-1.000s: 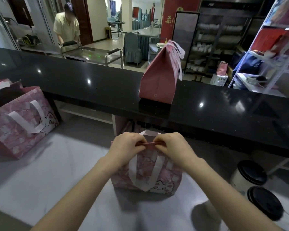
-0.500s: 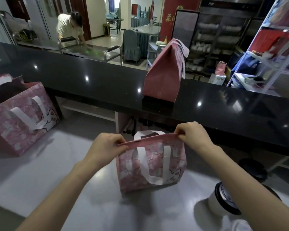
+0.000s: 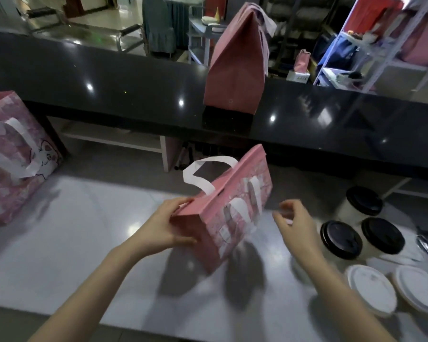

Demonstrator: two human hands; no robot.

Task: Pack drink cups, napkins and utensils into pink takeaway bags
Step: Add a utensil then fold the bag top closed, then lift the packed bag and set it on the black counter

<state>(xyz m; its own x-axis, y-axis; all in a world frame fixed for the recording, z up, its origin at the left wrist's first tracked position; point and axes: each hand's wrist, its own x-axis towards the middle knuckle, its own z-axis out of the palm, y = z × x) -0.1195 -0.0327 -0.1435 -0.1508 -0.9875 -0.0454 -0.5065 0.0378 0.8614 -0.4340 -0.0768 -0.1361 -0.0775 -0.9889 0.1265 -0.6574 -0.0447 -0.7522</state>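
Pink bag (image 3: 235,213) is tilted over the white table (image 3: 72,230), whether its base touches it I cannot tell; its top is pressed flat into a ridge, one white handle (image 3: 208,169) looping out on the far side. At the bag's near end the left hand (image 3: 166,225) grips it, fingers wrapped round the corner by the ridge. Just right of the bag the right hand (image 3: 294,223) hangs, fingers loosely curled, holding nothing and clear of it. I judge the bag light and soft-walled: squeezed mid-panel it would crumple, so the firm holds are the ridge, the handles, or flat under the base, and with drinks inside it should be kept level. With the top closed, its contents cannot be seen. Right of the bag stand three cups (image 3: 341,239) with black lids, contents hidden, and nearer than those two white lids (image 3: 371,290) on what may be bowls. Left of the bag is a big bag (image 3: 13,156) in the same pink, mouth out of view. Beyond the bag a red bag (image 3: 235,67) stands folded shut on the black counter (image 3: 109,77)
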